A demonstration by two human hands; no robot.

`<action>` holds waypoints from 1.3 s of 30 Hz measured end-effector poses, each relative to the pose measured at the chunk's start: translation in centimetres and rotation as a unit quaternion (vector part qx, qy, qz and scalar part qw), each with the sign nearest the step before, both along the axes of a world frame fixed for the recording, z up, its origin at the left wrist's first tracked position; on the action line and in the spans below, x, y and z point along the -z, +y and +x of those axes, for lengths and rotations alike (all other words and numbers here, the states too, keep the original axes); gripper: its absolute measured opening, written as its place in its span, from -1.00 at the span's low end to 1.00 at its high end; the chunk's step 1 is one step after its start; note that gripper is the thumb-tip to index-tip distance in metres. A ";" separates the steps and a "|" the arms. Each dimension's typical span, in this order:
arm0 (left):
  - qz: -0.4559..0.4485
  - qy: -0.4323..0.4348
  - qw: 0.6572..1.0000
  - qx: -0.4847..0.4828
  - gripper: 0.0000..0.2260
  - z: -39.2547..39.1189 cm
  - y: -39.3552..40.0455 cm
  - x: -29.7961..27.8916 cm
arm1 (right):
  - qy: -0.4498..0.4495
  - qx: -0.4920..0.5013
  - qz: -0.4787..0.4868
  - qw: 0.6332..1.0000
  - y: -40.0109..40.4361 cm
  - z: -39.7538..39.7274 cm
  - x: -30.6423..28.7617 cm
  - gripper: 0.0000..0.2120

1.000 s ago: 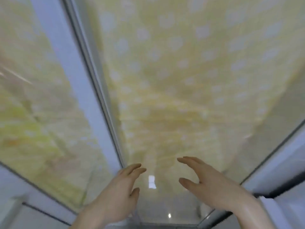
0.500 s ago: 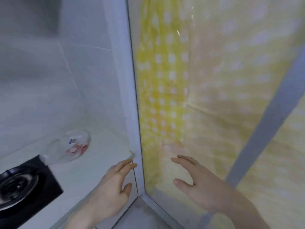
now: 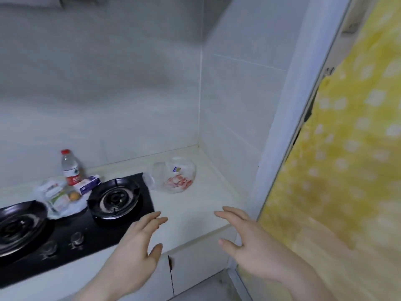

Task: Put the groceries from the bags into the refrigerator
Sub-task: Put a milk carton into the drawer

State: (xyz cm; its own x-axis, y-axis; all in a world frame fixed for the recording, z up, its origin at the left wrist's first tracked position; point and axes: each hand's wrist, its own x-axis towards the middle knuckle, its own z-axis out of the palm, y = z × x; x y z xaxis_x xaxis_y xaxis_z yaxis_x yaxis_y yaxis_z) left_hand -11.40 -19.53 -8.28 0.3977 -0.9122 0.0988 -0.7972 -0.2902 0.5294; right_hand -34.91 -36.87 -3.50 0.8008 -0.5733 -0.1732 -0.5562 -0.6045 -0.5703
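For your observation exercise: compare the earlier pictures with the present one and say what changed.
The view swung left, from the yellow dotted cover to the counter, stove and clear bag. Left hand and right hand stayed open, empty, held forward.

Two hands reach forward at the bottom of the frame, the left hand [image 3: 132, 255] and the right hand [image 3: 256, 250], both empty. Two burners sit on the black stove: one [image 3: 115, 198] at center left, one [image 3: 17, 227] at the left edge. Two stove knobs [image 3: 77, 238] show below them. One water bottle [image 3: 69, 168], one clear plastic bag [image 3: 173, 178], one small blue-and-white box [image 3: 90, 184] and one egg [image 3: 74, 195] are there.
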 end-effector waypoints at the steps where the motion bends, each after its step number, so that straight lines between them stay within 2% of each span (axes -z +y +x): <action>1: 0.001 0.002 1.000 -0.018 -0.49 0.9 0.5 0.2 | -0.002 -0.015 0.001 1.000 -0.4 1.5 0.3 -0.46; 8: 0.022 0.003 0.992 -0.127 -0.48 6.5 1.3 1.5 | -0.002 -0.105 0.011 0.994 -4.6 10.5 3.3 -0.45; 21: 0.017 0.034 0.961 -0.274 -0.50 15.3 -4.0 2.2 | -0.008 -0.215 0.001 0.977 -16.2 24.3 5.7 -0.45; 31: 0.057 0.026 0.941 -0.334 -0.47 24.8 -0.5 4.6 | -0.001 -0.255 0.001 0.967 -14.7 34.6 5.8 -0.46; 39: 0.087 0.053 0.939 -0.328 -0.41 37.4 1.1 7.8 | -0.008 -0.203 0.007 0.979 -11.0 39.8 7.5 -0.45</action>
